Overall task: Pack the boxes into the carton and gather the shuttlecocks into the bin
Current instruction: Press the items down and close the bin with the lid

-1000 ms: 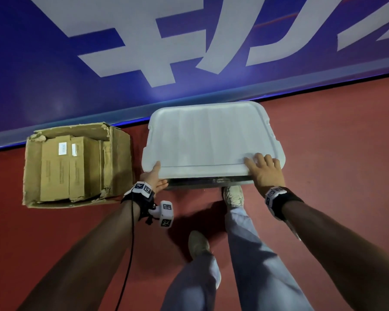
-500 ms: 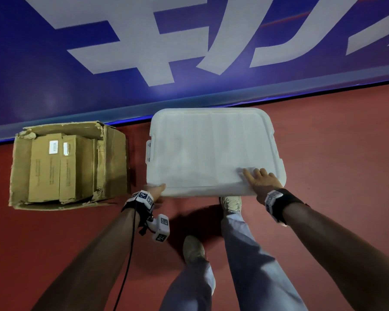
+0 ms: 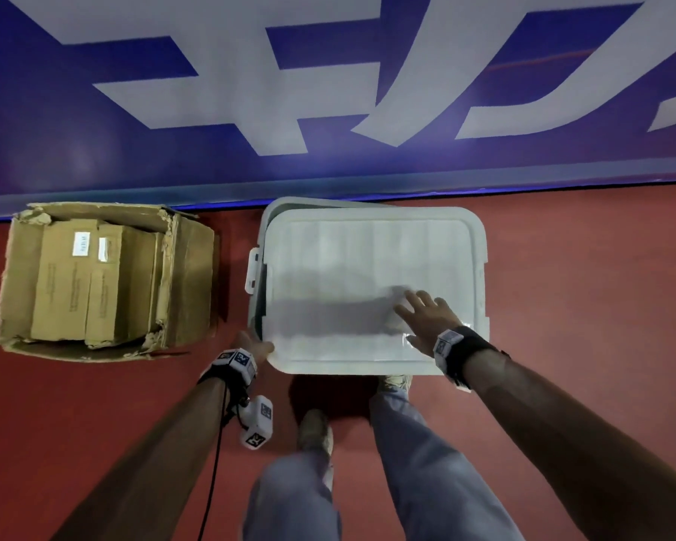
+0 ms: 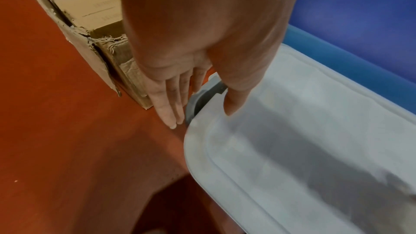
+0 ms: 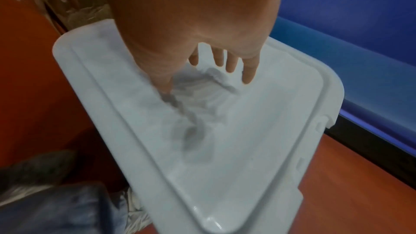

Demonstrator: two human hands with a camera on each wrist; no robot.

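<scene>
1. The white lid [image 3: 371, 290] lies on top of the grey bin [image 3: 259, 244], a little shifted, so the bin's left rim shows beside it.
2. The right hand [image 3: 426, 316] rests flat on the lid's near right part, fingers [image 5: 248, 70] straight and spread.
3. The left hand [image 3: 252, 343] is at the lid's near left corner: thumb [image 4: 234, 99] on the lid, fingers [image 4: 166, 109] straight along the bin's side (whether they touch it, I cannot tell).
4. The torn carton [image 3: 188, 275] stands left of the bin on the red floor [image 3: 582, 267], with cardboard boxes [image 3: 90, 279] upright inside.
5. Behind both is a blue banner [image 3: 94, 158].
</scene>
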